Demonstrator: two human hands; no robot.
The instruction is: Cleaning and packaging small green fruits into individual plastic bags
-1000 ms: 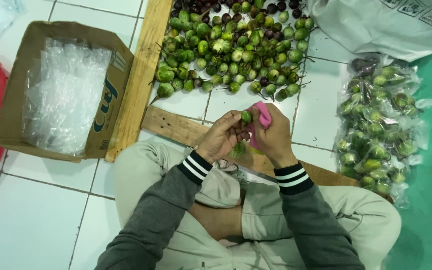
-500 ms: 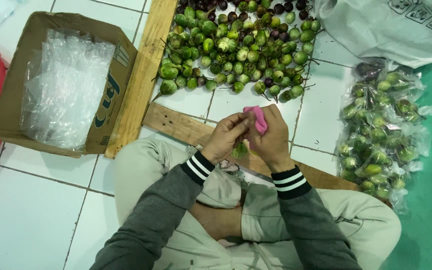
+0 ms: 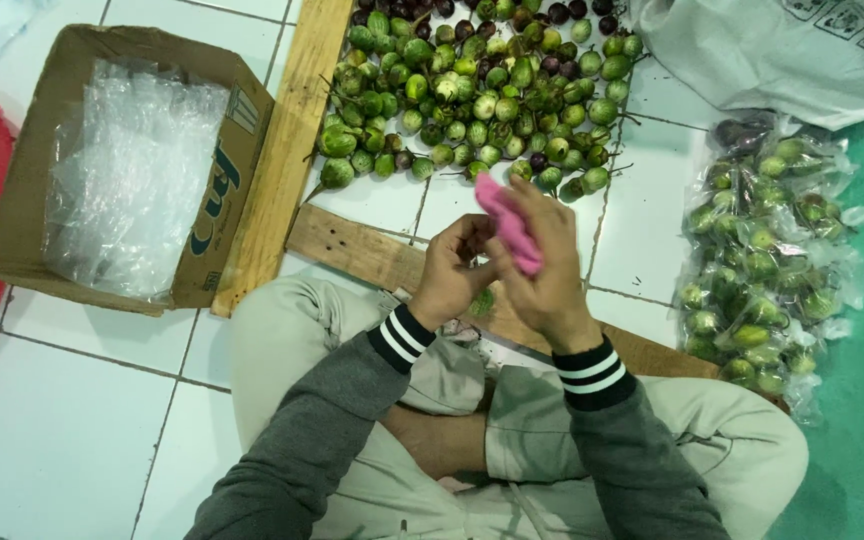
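White tiled floor [image 3: 72, 420]. Hands close together: right hand [image 3: 542, 270] gripping pink tool [image 3: 508, 225], left hand [image 3: 457, 272] pinching small green fruit [image 3: 482, 300]. Could slip, roll away.

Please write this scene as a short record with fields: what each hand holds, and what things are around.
left hand: closed on a small green fruit, partly hidden
right hand: holds a pink object; its kind is unclear
fruit pile: small green and dark purple fruits on the tiled floor
wooden frame: borders the pile
cardboard box: left, holds clear plastic bags
bagged fruits: right
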